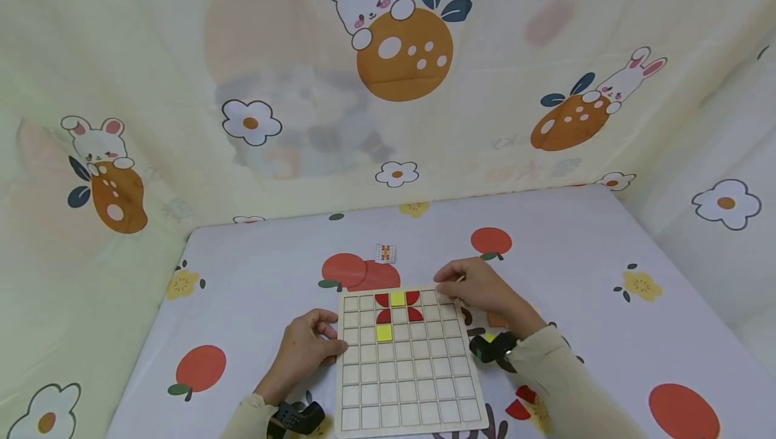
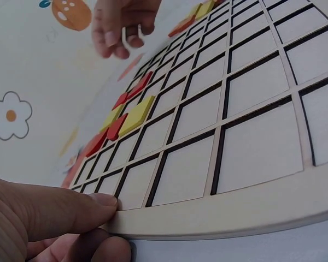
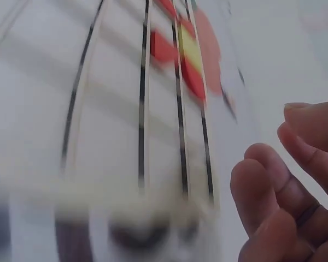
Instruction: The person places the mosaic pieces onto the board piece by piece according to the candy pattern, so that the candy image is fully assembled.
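Observation:
A pale wooden grid board (image 1: 368,395) lies on the table, tilted slightly in the head view. My left hand (image 1: 305,346) pinches its left edge, the thumb (image 2: 76,213) on top of the rim and fingertips below. By the far right corner hovers my right hand (image 1: 479,284), fingers loosely curled with nothing between them in the right wrist view. In the board's far rows sit a yellow square (image 1: 397,299) and several red rounded pieces (image 1: 415,314). Another yellow square (image 1: 384,333) lies one row nearer.
Beyond the board lies a small patterned card (image 1: 385,254). Loose red pieces (image 1: 518,410) lie to the right of the board, with an orange piece (image 1: 497,320) and a yellow piece (image 1: 490,338) partly hidden near the right wrist. A printed curtain (image 1: 485,143) hangs behind the table.

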`<move>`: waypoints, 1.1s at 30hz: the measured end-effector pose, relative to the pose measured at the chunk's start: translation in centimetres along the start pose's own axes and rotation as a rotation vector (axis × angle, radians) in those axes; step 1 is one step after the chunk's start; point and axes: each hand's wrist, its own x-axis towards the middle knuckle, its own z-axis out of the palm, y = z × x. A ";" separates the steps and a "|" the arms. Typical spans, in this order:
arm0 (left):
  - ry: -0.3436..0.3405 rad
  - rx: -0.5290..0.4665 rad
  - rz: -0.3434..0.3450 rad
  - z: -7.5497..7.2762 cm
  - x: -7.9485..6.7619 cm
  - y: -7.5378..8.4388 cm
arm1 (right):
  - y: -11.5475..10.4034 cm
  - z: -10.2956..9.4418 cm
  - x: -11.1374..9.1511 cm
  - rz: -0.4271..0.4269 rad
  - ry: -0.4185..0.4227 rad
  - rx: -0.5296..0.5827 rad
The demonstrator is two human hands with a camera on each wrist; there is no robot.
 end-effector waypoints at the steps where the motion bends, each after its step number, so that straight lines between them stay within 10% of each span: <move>1: 0.000 -0.002 0.000 0.0 0.0 0.0 | 0.5 -0.7 -0.4 0.008 0.014 -0.011; 17: 0.009 0.000 -0.015 -0.1 -0.2 0.2 | 5.5 -5.1 -3.9 0.242 0.085 -0.226; 33: 0.000 0.002 0.008 0.0 0.1 -0.2 | 4.9 -4.3 -3.3 0.142 0.073 -0.141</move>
